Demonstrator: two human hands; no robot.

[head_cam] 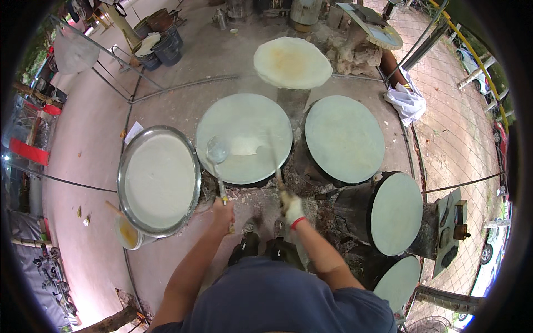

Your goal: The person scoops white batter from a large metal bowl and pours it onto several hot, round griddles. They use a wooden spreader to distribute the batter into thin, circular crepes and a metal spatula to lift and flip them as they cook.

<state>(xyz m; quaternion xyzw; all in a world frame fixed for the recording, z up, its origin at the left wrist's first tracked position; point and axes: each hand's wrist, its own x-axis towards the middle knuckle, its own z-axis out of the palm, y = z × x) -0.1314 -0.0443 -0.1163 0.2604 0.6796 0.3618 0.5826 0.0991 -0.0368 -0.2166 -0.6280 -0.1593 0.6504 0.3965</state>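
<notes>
My left hand, bare, grips the handle of a metal ladle. The ladle's bowl hovers at or over the left part of a round, pale-topped griddle; whether it touches cannot be told. My right hand, in a whitish glove with a red band at the wrist, holds a long, thin spatula-like tool, blurred, reaching across the griddle's right side. Between the two tools lies a whiter patch of batter. To the left, a wide metal basin holds white batter.
More round griddles on drums curve along my right. Beyond the middle griddle lies a large browned flatbread. A tub with yellow liquid stands beside the basin. Black buckets are far left; wire fencing bounds the right.
</notes>
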